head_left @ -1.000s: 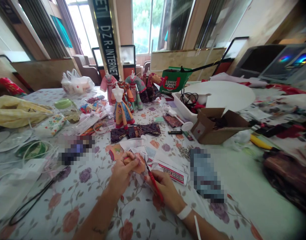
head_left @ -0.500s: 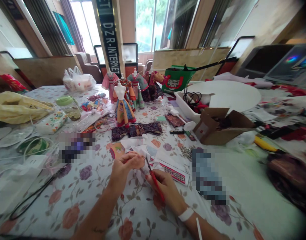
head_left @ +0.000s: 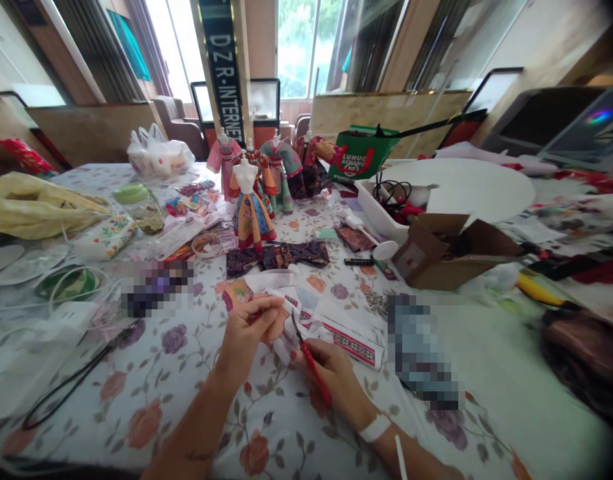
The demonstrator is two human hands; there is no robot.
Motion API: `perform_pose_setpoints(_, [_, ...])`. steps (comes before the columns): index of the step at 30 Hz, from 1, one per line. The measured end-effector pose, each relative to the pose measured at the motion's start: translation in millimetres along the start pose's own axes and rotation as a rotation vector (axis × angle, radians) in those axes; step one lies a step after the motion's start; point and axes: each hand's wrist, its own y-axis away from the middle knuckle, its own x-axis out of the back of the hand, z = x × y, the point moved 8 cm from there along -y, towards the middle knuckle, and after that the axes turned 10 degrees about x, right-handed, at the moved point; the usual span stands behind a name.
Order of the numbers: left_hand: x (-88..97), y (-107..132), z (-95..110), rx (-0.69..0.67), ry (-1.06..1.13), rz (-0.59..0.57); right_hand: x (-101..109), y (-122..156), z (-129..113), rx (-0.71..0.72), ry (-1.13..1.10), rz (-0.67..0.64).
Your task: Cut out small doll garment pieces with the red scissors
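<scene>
My left hand (head_left: 246, 333) is closed in a pinch on a small orange fabric piece (head_left: 276, 324), held just above the floral tablecloth (head_left: 151, 400). My right hand (head_left: 331, 373) is closed on a red-handled tool (head_left: 311, 360) whose dark tip points up at the fabric's right edge. White pieces with patterned trim (head_left: 346, 333) lie under and beyond both hands.
Small dress forms in costumes (head_left: 251, 207) stand mid-table behind dark fabric strips (head_left: 281, 255). An open cardboard box (head_left: 446, 250) and a white tray of cables (head_left: 381, 213) sit to the right. A jar (head_left: 136, 207), bags and a black cord (head_left: 71, 387) lie left.
The view has shifted slightly. My left hand has turned the orange piece a little and lifted it; the red tool stays at its right edge.
</scene>
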Motion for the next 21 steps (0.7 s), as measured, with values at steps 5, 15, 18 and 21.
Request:
perform_pose_setpoints(5, [6.4,3,7,-0.012,-0.181,0.075,-4,1,-1,-0.009,-0.004,-0.023])
perform_pose_setpoints(15, [-2.4,4,13,0.025,-0.213,-0.103,-15,6,2,-0.069,-0.205,-0.133])
perform_pose_setpoints(18, [-4.2,5,14,0.048,-0.222,-0.165,-16,6,-3,-0.045,-0.221,-0.198])
perform_pose_setpoints(21, [-5.4,7,13,0.069,-0.238,-0.203,-15,6,-5,-0.017,-0.212,-0.222])
